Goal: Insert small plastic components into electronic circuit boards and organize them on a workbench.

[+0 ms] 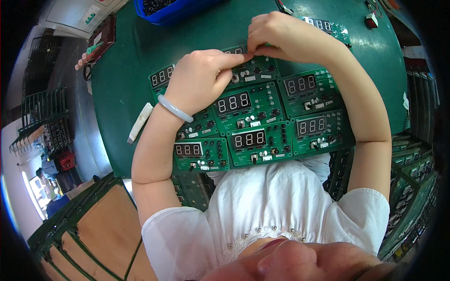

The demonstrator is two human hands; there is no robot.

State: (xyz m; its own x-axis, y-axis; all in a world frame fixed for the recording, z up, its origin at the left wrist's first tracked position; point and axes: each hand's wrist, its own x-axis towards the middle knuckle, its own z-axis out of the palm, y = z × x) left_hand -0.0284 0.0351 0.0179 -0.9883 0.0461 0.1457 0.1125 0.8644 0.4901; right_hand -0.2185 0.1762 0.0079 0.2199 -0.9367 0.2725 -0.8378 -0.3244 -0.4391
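Observation:
Green circuit boards with three-digit displays lie in rows on the green table. My left hand (200, 75), with a pale bangle (175, 108) on its wrist, reaches over the upper boards. Its index finger stretches to the right, the other fingers curled under. My right hand (276, 36) is pinched closed above the upper middle circuit board (255, 71), its fingertips meeting my left index fingertip. Whatever is between the fingertips is too small or hidden. Just below the hands lies the centre circuit board (247, 116). My left hand and wrist partly cover the left boards.
A blue bin (164, 18) of small dark parts stands at the far edge. Left of the boards lies a white-handled tool (140, 122). Another circuit board (340, 33) is beyond my right forearm, near a red-and-white connector (371, 20). Racks of boards (408, 173) flank the right side.

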